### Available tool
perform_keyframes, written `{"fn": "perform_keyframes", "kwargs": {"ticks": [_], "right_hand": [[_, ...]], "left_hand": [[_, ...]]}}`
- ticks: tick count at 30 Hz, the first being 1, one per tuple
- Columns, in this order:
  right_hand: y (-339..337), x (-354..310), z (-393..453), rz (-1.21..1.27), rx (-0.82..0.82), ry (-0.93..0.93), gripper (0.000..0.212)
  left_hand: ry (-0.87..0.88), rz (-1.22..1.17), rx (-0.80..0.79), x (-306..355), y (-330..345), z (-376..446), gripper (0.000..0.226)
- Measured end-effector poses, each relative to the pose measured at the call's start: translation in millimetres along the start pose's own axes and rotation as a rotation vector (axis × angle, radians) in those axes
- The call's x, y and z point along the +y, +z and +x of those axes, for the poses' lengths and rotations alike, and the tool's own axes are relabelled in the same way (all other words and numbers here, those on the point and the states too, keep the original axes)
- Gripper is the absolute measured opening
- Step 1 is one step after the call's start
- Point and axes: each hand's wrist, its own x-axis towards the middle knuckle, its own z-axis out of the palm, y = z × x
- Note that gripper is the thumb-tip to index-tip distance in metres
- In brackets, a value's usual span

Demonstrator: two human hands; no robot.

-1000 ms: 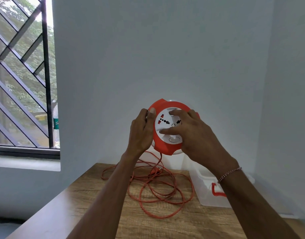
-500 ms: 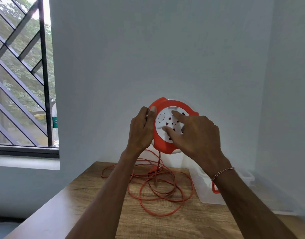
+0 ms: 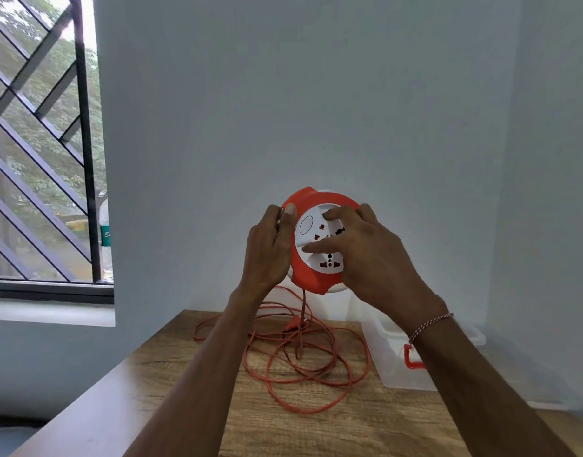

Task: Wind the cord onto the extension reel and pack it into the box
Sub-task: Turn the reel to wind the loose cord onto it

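Left hand (image 3: 268, 250) fingers curled round extension reel (image 3: 311, 278) rim, right hand (image 3: 369, 255) fingers straight, pressing its white face, cord (image 3: 316, 367) loose on bench (image 3: 184, 407)

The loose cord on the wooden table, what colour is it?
Orange; the thin loose cord shows clearly in the head view.

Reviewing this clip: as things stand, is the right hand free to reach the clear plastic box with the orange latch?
Probably not at once. The right hand has its fingers on the white face of the orange extension reel. The clear plastic box sits open-topped just below that forearm, so the way looks free once it lets go.
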Motion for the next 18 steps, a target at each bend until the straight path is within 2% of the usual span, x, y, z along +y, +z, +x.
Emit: {"fn": "perform_keyframes", "kwargs": {"ticks": [9,13,16,18], "right_hand": [[12,6,-3,0.041,0.157,0.164,0.057],[8,5,0,0.084,0.171,0.252,0.064],[5,4,0,0.074,0.149,0.215,0.06],[1,5,0,0.109,0.176,0.168,0.048]], "left_hand": [[0.017,-0.002,-0.016,1,1,0,0.036],[0.018,0.001,-0.022,0,1,-1,0.033],[0.003,-0.008,-0.012,0,0,1,0.033],[-0.004,-0.019,-0.001,0,-1,1,0.033]]}}
